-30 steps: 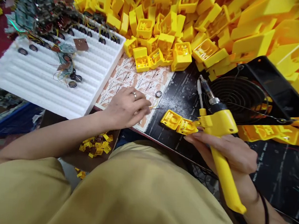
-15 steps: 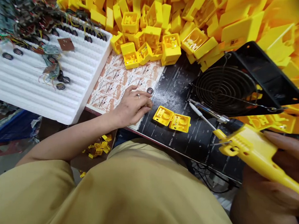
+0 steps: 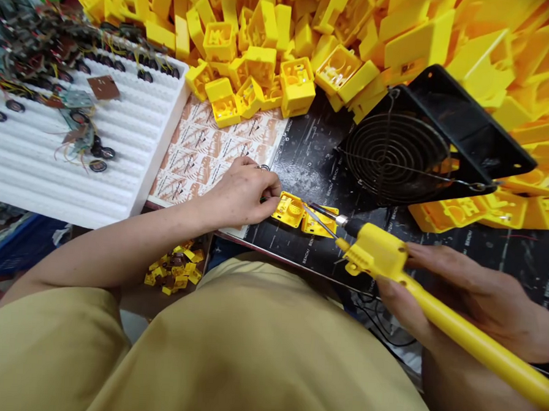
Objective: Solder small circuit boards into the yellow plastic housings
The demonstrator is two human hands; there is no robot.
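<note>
The left hand pinches something too small to see, with a yellow plastic case at its 3 o'clock. The right hand wraps around a yellow soldering iron, its tip at the case. A white foam tray at 9 o'clock holds little round parts.

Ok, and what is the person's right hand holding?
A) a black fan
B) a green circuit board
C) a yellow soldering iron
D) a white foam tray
C. The right hand is wrapped around the long yellow handle of the soldering iron, whose metal tip points at the open yellow plastic cases.
</note>
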